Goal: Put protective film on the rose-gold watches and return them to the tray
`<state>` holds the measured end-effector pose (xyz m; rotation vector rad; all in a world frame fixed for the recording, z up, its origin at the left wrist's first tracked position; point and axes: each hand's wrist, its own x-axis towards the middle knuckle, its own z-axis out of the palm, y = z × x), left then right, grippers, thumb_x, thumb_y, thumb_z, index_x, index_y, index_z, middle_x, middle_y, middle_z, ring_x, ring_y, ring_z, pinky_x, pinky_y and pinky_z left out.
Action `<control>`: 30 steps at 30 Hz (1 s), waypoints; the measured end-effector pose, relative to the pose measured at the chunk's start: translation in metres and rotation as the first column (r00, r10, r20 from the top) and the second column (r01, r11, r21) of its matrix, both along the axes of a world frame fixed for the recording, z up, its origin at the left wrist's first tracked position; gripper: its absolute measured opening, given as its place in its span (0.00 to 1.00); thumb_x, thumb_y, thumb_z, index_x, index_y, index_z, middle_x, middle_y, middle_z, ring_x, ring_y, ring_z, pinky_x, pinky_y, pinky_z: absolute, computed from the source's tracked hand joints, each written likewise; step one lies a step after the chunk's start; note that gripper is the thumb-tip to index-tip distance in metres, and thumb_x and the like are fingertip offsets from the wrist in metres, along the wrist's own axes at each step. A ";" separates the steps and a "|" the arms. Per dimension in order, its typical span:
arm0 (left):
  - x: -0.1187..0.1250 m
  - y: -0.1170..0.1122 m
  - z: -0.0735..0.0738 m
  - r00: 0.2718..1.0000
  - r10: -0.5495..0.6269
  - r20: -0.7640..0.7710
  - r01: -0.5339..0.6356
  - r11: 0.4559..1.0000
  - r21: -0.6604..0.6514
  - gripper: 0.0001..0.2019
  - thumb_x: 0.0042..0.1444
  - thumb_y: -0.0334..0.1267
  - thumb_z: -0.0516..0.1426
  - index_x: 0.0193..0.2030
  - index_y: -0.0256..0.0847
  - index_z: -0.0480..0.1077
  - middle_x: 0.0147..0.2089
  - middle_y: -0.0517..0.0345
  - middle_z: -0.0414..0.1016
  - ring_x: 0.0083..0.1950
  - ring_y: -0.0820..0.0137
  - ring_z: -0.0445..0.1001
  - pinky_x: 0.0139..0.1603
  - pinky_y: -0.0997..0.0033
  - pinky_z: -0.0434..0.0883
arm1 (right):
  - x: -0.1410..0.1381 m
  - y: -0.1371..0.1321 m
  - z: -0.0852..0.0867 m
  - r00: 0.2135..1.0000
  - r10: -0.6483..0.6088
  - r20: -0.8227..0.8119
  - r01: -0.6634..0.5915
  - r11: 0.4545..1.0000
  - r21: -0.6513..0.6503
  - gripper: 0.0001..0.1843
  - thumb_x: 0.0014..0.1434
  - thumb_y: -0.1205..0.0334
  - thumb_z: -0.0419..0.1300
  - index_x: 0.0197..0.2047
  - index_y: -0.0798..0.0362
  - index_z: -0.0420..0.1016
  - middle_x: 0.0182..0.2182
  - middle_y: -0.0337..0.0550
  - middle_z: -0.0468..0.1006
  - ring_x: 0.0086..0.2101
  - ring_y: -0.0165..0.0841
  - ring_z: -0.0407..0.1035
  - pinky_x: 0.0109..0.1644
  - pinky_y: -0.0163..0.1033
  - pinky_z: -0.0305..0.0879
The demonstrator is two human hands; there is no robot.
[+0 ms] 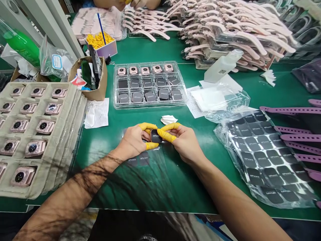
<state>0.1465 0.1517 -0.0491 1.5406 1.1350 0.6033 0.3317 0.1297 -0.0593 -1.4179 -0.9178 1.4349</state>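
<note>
A small smartwatch case (155, 136) with a black printed film on its face is between my two hands, above the green mat. My left hand (135, 140) grips it from the left, thumb below and index finger above, both in yellow finger cots. From the right, my right hand (185, 142) pinches the watch's right edge, thumb and index finger also in yellow cots. Whether it holds the film or the case there is hidden. Below my left hand lies a clear sheet with black film stickers (144, 158). A crumpled white wipe (169, 119) rests just beyond the watch.
A clear tray (149, 106) of watches, many with black films, stands ahead. Stacked beige trays (41, 167) of pink watches fill the left. At right lie film sheets (262, 157), purple straps (296, 138) and a bottle (222, 67). Pink straps (233, 33) pile behind; another person's hands (137, 3) show.
</note>
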 end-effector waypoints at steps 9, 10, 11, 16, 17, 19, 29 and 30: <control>0.001 0.000 0.006 1.000 0.002 -0.030 -0.002 1.000 -0.028 0.25 0.43 0.33 0.69 0.51 0.37 0.75 0.32 0.59 0.79 0.35 0.68 0.80 0.38 0.73 0.74 | -0.001 -0.001 -0.004 0.999 0.000 0.038 -0.001 1.000 0.024 0.22 0.36 0.51 0.79 0.32 0.52 0.80 0.29 0.39 0.80 0.30 0.31 0.73 0.35 0.35 0.70; 0.001 0.000 0.007 1.000 0.000 -0.027 -0.001 0.999 -0.033 0.26 0.43 0.33 0.69 0.52 0.37 0.75 0.32 0.60 0.79 0.35 0.68 0.80 0.38 0.73 0.74 | -0.001 -0.001 -0.005 0.999 -0.001 0.041 0.000 1.000 0.025 0.22 0.36 0.50 0.79 0.32 0.52 0.80 0.29 0.39 0.80 0.30 0.31 0.73 0.35 0.36 0.70; 0.001 -0.001 0.007 1.000 0.000 -0.024 -0.001 0.999 -0.038 0.27 0.43 0.33 0.69 0.53 0.36 0.75 0.31 0.60 0.79 0.35 0.68 0.80 0.38 0.74 0.74 | 0.000 -0.001 -0.005 0.999 -0.002 0.042 0.001 1.000 0.026 0.23 0.36 0.50 0.79 0.32 0.52 0.80 0.29 0.39 0.80 0.30 0.31 0.73 0.35 0.36 0.71; 0.001 -0.001 0.007 1.000 0.006 -0.015 -0.007 0.999 -0.051 0.27 0.43 0.33 0.69 0.53 0.36 0.75 0.31 0.59 0.80 0.35 0.68 0.80 0.39 0.73 0.76 | 0.000 -0.001 -0.004 0.998 0.002 0.057 -0.004 1.000 0.031 0.22 0.38 0.49 0.78 0.33 0.52 0.79 0.29 0.39 0.80 0.31 0.30 0.72 0.36 0.36 0.71; 0.001 -0.001 0.007 1.000 0.008 -0.016 -0.009 0.999 -0.050 0.27 0.43 0.33 0.69 0.53 0.36 0.75 0.31 0.59 0.80 0.35 0.67 0.80 0.39 0.73 0.76 | 0.000 -0.001 -0.004 0.998 0.006 0.061 -0.008 0.999 0.032 0.22 0.39 0.49 0.78 0.33 0.52 0.79 0.29 0.39 0.80 0.31 0.30 0.72 0.36 0.36 0.71; 0.001 -0.002 0.007 1.000 0.008 -0.021 -0.009 0.999 -0.045 0.27 0.43 0.33 0.69 0.54 0.36 0.75 0.32 0.58 0.80 0.36 0.67 0.81 0.39 0.73 0.76 | -0.001 -0.002 -0.004 0.998 0.013 0.062 -0.015 0.999 0.035 0.22 0.39 0.50 0.78 0.33 0.53 0.78 0.29 0.39 0.80 0.31 0.31 0.73 0.37 0.36 0.71; 0.001 -0.002 0.002 0.990 0.079 0.115 -0.060 0.985 -0.160 0.28 0.40 0.33 0.71 0.51 0.37 0.74 0.35 0.56 0.82 0.39 0.67 0.82 0.44 0.70 0.77 | 0.001 -0.002 -0.004 0.966 -0.190 0.178 0.159 0.972 0.170 0.19 0.60 0.43 0.61 0.46 0.47 0.71 0.36 0.36 0.73 0.28 0.29 0.72 0.32 0.38 0.73; 0.001 -0.002 0.001 0.979 0.114 0.169 -0.078 0.976 -0.203 0.29 0.39 0.33 0.71 0.51 0.37 0.73 0.36 0.55 0.82 0.39 0.67 0.81 0.44 0.69 0.78 | 0.001 -0.003 -0.005 0.956 -0.155 0.251 0.099 0.970 0.222 0.16 0.62 0.44 0.59 0.46 0.47 0.72 0.33 0.36 0.74 0.27 0.29 0.71 0.32 0.39 0.71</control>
